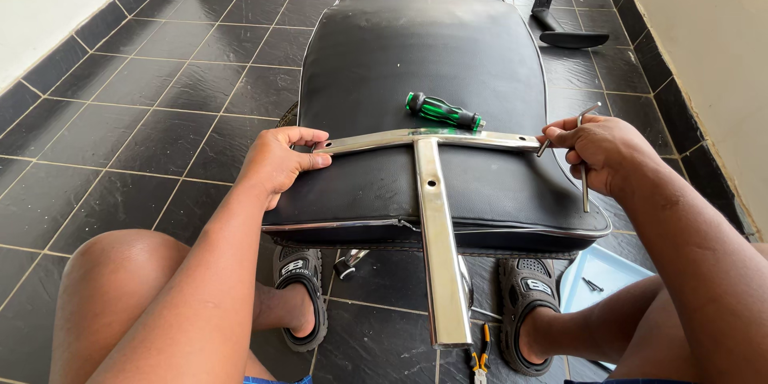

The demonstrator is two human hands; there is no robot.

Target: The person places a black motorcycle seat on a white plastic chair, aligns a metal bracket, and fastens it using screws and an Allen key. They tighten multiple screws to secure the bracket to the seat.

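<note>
The T-shaped chrome bracket (432, 192) lies across the black seat cushion (424, 56), stiff, smooth, probably slippery. The left hand (276, 164) pinches its nine-o'clock end; the right hand (604, 152) grips a hex key (584, 156) at three o'clock.

No packages, labels, signs or screens are in view
</note>
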